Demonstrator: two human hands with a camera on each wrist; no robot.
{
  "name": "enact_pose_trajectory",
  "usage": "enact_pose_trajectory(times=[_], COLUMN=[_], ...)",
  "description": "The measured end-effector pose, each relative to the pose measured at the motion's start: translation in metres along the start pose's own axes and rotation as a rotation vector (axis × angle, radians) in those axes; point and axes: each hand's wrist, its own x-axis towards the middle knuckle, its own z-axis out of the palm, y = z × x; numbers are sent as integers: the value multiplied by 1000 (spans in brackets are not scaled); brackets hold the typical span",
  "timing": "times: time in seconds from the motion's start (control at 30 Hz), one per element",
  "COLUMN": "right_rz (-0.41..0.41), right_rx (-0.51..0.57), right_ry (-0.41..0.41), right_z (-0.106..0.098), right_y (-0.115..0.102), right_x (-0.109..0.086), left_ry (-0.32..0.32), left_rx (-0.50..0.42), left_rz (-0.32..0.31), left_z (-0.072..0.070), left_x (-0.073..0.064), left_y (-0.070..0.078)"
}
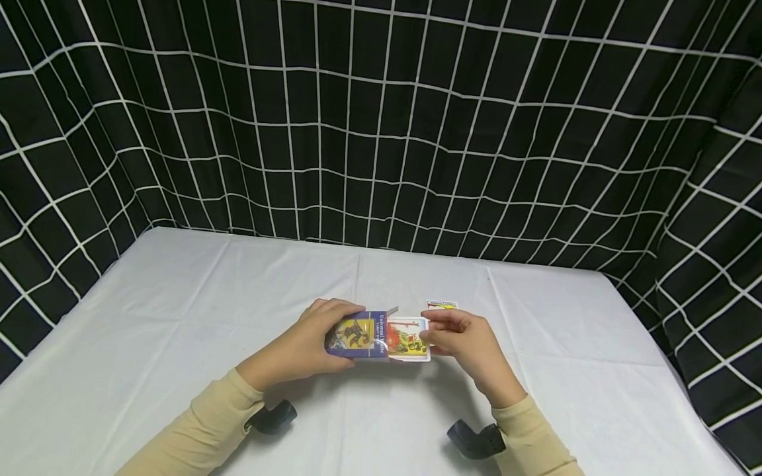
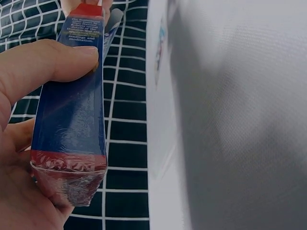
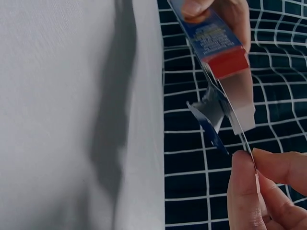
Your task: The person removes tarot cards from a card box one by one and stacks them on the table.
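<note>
My left hand (image 1: 312, 340) grips a blue tarot card box (image 1: 358, 334) with a yellow picture panel, held above the white table. Its thumb (image 2: 72, 60) lies along the narrow side of the box, where crinkled clear wrap shows at the near end. From the box's right end a picture card (image 1: 407, 338) sticks out partway. My right hand (image 1: 470, 347) pinches that card's outer edge between thumb and fingers. Edge-on in the right wrist view, the card (image 3: 238, 127) looks thin, beside the box's opened flap (image 3: 208, 127).
Another card (image 1: 442, 305) lies on the white-covered table (image 1: 178, 297) just beyond my right hand, which partly hides it. Dark curved pieces (image 1: 476, 439) are attached at both wrists. A black curtain (image 1: 381, 132) with a white grid surrounds the table's back and sides.
</note>
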Motion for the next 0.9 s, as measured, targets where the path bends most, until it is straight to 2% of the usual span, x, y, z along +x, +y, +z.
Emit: enact_pose_trajectory(times=[0.9], right_rz=[-4], right_rx=[-72], right_ry=[-58], right_z=[-28], right_y=[-5], right_x=[4], left_ry=[7], left_rx=[-3], left_rz=[3], left_z=[-1], left_x=[0], left_y=[-1])
